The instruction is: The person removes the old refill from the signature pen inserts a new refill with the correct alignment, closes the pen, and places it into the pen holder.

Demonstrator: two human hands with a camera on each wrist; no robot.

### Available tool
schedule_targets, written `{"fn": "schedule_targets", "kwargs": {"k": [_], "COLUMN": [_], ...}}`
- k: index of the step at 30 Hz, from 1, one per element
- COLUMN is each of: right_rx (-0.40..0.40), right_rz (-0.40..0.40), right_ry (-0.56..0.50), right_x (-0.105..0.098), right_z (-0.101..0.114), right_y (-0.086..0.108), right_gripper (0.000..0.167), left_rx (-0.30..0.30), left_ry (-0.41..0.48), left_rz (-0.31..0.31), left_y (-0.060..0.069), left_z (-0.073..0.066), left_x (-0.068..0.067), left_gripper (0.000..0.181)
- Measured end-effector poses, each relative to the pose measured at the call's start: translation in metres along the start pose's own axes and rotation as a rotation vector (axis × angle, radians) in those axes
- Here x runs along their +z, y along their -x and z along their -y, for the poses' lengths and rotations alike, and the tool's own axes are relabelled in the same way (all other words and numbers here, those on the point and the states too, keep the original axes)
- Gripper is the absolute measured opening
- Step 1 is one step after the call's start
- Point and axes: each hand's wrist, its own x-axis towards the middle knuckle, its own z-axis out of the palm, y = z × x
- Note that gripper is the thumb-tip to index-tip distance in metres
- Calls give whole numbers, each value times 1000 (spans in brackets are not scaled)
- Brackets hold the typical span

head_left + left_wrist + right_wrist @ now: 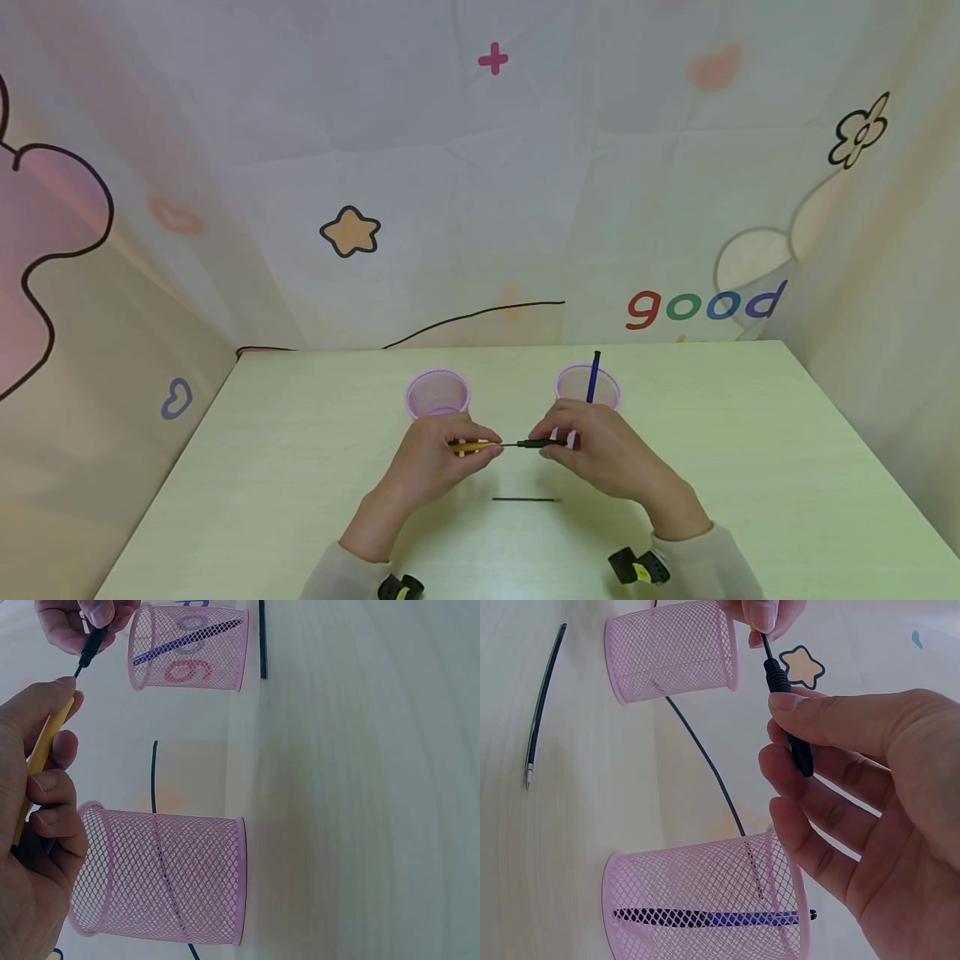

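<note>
My left hand (442, 458) grips a yellow barrel (46, 742), its fingers curled round it. Between thumb and fingers my right hand (611, 454) pinches a black ribbed piece (780, 681). A thin dark rod (509, 445) spans the space between the yellow barrel and the black piece. On the table in front of the hands lies a thin dark pen refill (525, 499), its metal tip showing in the right wrist view.
Two pink mesh cups stand beyond the hands: the left cup (165, 877) and the right cup (705, 885), which holds a blue pen (593, 379) leaning inside. A printed curtain (420, 167) hangs behind the table (300, 433).
</note>
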Motion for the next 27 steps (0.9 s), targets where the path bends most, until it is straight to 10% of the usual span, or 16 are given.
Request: {"fn": "schedule_targets", "kwargs": {"k": [27], "right_rx": [-23], "right_rz": [-15], "right_ry": [-25], "right_x": [6], "right_z": [2], "right_y": [-2], "right_gripper": [17], "left_rx": [2], "left_ry": [4], "left_rz": [9], "left_y": [0], "left_z": [0], "left_x": [0], "left_gripper": [6]}}
